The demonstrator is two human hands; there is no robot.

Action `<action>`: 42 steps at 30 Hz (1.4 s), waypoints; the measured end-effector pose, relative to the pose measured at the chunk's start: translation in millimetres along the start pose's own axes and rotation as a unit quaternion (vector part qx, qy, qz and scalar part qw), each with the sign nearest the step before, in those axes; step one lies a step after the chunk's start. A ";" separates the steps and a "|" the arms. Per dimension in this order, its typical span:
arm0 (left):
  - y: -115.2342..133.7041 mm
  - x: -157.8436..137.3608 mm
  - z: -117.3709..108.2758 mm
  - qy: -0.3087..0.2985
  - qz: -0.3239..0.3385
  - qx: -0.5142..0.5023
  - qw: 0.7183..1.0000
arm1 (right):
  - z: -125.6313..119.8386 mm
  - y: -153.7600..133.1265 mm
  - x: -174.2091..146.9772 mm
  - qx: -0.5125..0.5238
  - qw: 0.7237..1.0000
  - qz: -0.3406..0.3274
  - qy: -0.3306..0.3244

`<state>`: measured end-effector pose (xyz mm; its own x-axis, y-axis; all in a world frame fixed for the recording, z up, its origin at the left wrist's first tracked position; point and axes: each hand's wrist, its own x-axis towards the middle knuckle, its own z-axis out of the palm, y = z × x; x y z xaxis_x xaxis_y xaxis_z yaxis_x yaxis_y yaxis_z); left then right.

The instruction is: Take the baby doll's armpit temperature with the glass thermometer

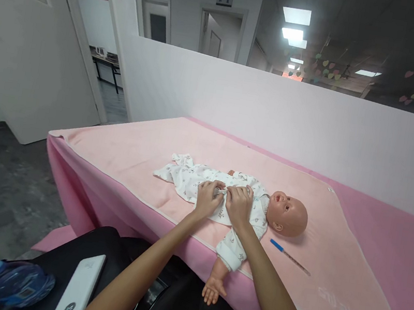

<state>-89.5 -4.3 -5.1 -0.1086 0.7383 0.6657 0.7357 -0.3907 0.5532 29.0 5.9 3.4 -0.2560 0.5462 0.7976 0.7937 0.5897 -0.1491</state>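
Observation:
A baby doll (288, 214) lies on its back, head to the right, on a pale pink towel (122, 147). It wears a white printed baby outfit (187, 178) whose empty-looking leg ends trail to the left. Over the doll's belly, my left hand (208, 198) and my right hand (238, 204) are close together. The fingers of both are pinched on white strings (221, 191) at the front of the outfit. One doll arm hangs over the table's near edge below my right wrist.
Right of the doll lies a pen-like thermometer (290, 256) with a blue end. Pink cloth (388, 225) covers the table beneath the towel. At lower left, a water bottle (16, 282) and a white power bank (79, 287) rest on a black seat. A white wall (276, 113) stands behind.

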 end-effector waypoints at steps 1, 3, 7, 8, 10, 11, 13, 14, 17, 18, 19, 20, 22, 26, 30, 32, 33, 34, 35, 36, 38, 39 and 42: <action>-0.9 0.1 -0.1 -0.002 -0.001 -0.002 1.000 | -0.1 -0.1 -0.1 -0.002 1.000 0.000 -0.001; -2.3 0.1 -0.5 -0.007 -0.004 -0.013 1.000 | -0.3 -0.1 -0.3 -0.002 1.000 0.000 -0.002; -5.1 -0.1 -2.1 -0.022 -0.012 -0.044 0.999 | 0.1 0.3 -1.0 0.003 1.000 0.000 0.005; -5.7 -0.2 -2.6 -0.025 -0.013 -0.047 0.999 | 0.3 0.4 -1.1 0.005 1.000 0.000 0.006; -6.3 -0.5 -3.7 -0.031 -0.017 -0.048 0.998 | 0.6 0.5 -1.4 0.006 1.000 0.001 0.009; -6.2 -0.7 -4.4 -0.036 -0.022 -0.048 0.998 | 0.7 0.5 -1.4 0.006 1.000 0.000 0.010; -5.4 -1.2 -5.9 -0.051 -0.027 -0.051 0.997 | 0.8 0.4 -1.6 0.005 1.000 -0.001 0.013; -4.7 -1.5 -6.8 -0.060 -0.028 -0.054 0.996 | 0.9 0.4 -1.7 0.005 1.000 -0.002 0.014; -2.5 -2.2 -9.1 -0.079 -0.023 -0.059 0.995 | 1.1 0.5 -2.1 0.005 1.000 -0.010 0.017; -1.9 -2.3 -9.6 -0.082 -0.021 -0.058 0.995 | 1.2 0.6 -2.3 0.004 1.000 -0.012 0.018; -1.5 -2.4 -9.9 -0.083 -0.020 -0.058 0.995 | 1.3 0.6 -2.5 0.005 1.000 -0.014 0.019; -1.1 -2.5 -10.0 -0.083 -0.018 -0.057 0.995 | 1.3 0.6 -2.6 0.005 1.000 -0.015 0.020; -0.6 -2.4 -9.6 -0.081 -0.015 -0.056 0.995 | 1.1 0.3 -2.8 0.005 1.000 -0.016 0.022; -0.3 -2.5 -8.4 -0.057 -0.009 -0.054 0.997 | 0.0 -0.8 -3.0 0.004 0.999 -0.021 0.026; 0.5 -2.6 -8.5 -0.039 0.001 -0.053 0.998 | -1.0 -1.0 -3.3 0.000 0.999 -0.032 0.028; 1.6 -2.8 -9.5 -0.035 0.007 -0.046 0.998 | -1.3 -0.9 -3.4 -0.001 0.999 -0.035 0.028; 2.4 -3.0 -10.3 -0.033 0.011 -0.040 0.999 | -1.5 -0.8 -3.4 -0.001 0.999 -0.036 0.028; 3.5 -3.2 -11.0 -0.031 0.015 -0.032 0.999 | -1.5 -0.8 -3.3 -0.002 0.999 -0.036 0.028; 4.7 -3.5 -11.7 -0.030 0.021 -0.022 0.999 | -1.6 -0.8 -3.2 -0.002 0.999 -0.034 0.028; 5.9 -3.8 -12.2 -0.030 0.027 -0.011 0.999 | -1.7 -0.9 -3.1 -0.002 0.999 -0.030 0.030; 8.2 -4.4 -12.6 -0.028 0.043 0.013 0.999 | -1.7 -1.2 -2.9 -0.004 0.999 -0.023 0.031; 9.1 -4.7 -12.5 -0.023 0.050 0.021 0.998 | -1.7 -1.3 -2.7 -0.005 0.999 -0.021 0.031; 10.5 -5.9 -11.9 0.003 0.054 0.030 0.998 | -1.4 -1.2 -2.4 -0.008 0.999 -0.019 0.030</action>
<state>-89.0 -19.3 2.8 -0.0299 0.6897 0.7235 0.7817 -0.4350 0.4469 29.4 3.1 2.5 -0.2539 0.4863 0.8361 0.7925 0.6002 -0.1085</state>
